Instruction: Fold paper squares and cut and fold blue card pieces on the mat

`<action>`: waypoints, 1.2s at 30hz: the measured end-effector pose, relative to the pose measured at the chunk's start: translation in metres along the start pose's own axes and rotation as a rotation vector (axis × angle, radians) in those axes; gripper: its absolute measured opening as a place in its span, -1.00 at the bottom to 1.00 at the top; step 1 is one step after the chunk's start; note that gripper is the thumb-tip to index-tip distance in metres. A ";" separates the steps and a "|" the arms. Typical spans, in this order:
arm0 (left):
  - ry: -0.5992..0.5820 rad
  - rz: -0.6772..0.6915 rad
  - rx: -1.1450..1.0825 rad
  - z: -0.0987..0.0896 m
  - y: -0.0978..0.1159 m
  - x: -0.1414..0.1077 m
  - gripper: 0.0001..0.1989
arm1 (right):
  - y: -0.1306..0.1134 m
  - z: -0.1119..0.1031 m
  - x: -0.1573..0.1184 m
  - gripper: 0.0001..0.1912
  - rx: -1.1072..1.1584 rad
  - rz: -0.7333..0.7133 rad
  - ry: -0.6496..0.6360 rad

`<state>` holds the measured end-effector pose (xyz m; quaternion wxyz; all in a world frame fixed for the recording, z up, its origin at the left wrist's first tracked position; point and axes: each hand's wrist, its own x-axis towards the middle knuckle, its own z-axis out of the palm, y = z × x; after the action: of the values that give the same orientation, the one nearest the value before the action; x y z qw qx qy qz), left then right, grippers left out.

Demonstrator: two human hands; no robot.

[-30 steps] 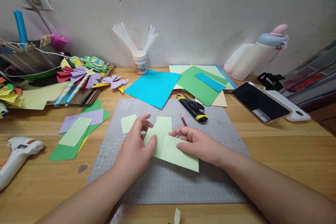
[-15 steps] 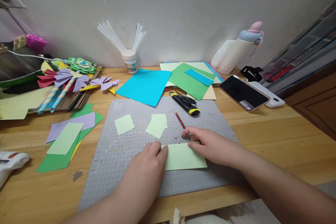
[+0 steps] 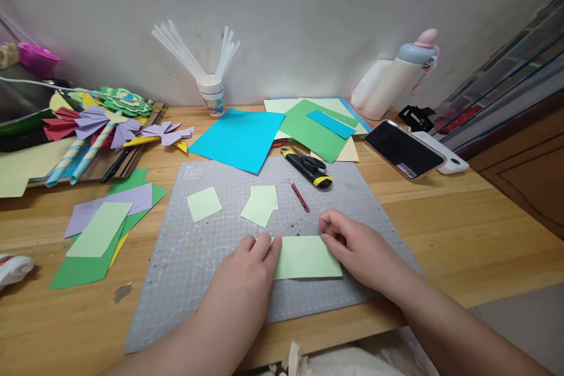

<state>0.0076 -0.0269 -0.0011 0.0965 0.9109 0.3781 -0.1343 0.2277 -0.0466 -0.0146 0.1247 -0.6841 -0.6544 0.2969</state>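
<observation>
A pale green paper strip (image 3: 308, 257) lies on the grey cutting mat (image 3: 211, 288) near its front edge. My left hand (image 3: 247, 273) rests on the strip's left end, fingers close together and pressing it down; that end is hidden under the hand. At the strip's upper right corner is my right hand (image 3: 355, 247), its thumb and curled forefinger touching or nearly touching the paper's edge. Smaller pale green pieces (image 3: 204, 204) lie farther back on the mat. A red pencil (image 3: 299, 195) lies just beyond the strip.
Behind the pencil are a black-and-yellow cutter (image 3: 304, 170) and scissors (image 3: 314, 161). Blue paper (image 3: 240, 140) overlaps the mat's back edge. A cup of straws (image 3: 211, 97), a phone (image 3: 403, 150) and a bottle (image 3: 396, 82) stand or lie farther back. Coloured scraps (image 3: 88, 267) are left.
My right hand has drawn back from the pencil, with its fingers now more curled by the strip's corner. My left hand stays on the strip. The whole view has shifted slightly.
</observation>
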 end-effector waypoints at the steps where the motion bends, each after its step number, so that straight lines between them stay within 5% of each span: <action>1: -0.008 -0.002 0.000 -0.001 0.000 0.000 -0.35 | 0.000 0.000 -0.001 -0.93 0.005 -0.001 0.000; 14: 0.088 -0.058 -0.083 0.002 0.003 -0.003 -0.58 | 0.017 0.013 -0.012 -0.85 0.381 0.097 0.053; 26: 0.072 -0.027 0.041 0.005 0.005 -0.005 -0.60 | 0.008 0.016 -0.022 -0.97 0.198 0.037 0.057; 36: 0.105 -0.157 -0.197 -0.005 -0.004 -0.002 -0.80 | 0.028 0.001 -0.027 -0.94 0.161 -0.031 0.136</action>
<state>0.0039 -0.0239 0.0039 0.1549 0.8704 0.4639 -0.0555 0.2511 -0.0758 -0.0245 0.2282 -0.6802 -0.6289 0.2995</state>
